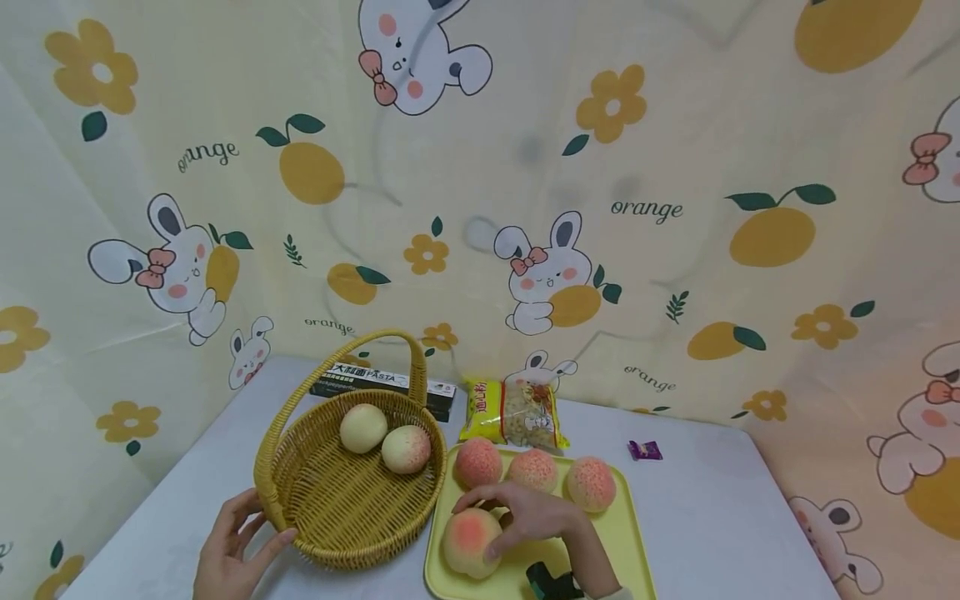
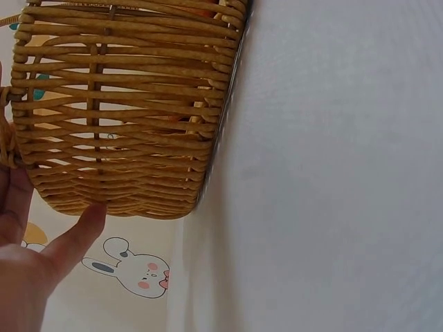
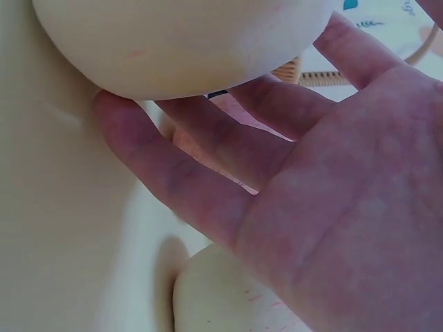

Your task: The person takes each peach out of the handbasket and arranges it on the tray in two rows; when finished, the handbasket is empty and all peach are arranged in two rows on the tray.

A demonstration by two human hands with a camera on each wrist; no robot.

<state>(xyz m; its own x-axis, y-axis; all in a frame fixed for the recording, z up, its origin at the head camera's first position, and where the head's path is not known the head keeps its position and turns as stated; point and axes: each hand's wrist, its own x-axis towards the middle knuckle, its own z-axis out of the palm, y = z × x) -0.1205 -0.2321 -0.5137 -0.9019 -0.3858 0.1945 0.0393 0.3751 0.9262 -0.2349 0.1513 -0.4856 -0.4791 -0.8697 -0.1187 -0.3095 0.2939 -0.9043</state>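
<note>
My left hand [image 1: 238,550] grips the wicker basket [image 1: 360,560] at its near left side, by the foot of the handle. In the left wrist view the thumb [image 2: 82,232] lies along the woven wall. Two pale peaches [image 1: 363,428] [image 1: 407,450] lie inside the basket. Over the yellow tray [image 1: 637,542], my right hand [image 1: 528,510] holds a peach [image 1: 468,546] with a pink blush, fingers round its far side and thumb on the near side. The right wrist view shows the fingers curved under this peach [image 3: 187,48]. Three pinker peaches [image 1: 478,463] [image 1: 533,471] [image 1: 592,484] sit along the tray's far side.
Behind the basket lies a dark pasta box [image 1: 440,402], with a yellow bag of pasta [image 1: 517,412] beside it. A small purple wrapped candy [image 1: 645,451] rests on the white table [image 1: 720,517] to the right. A printed cloth [image 1: 465,167] hangs behind.
</note>
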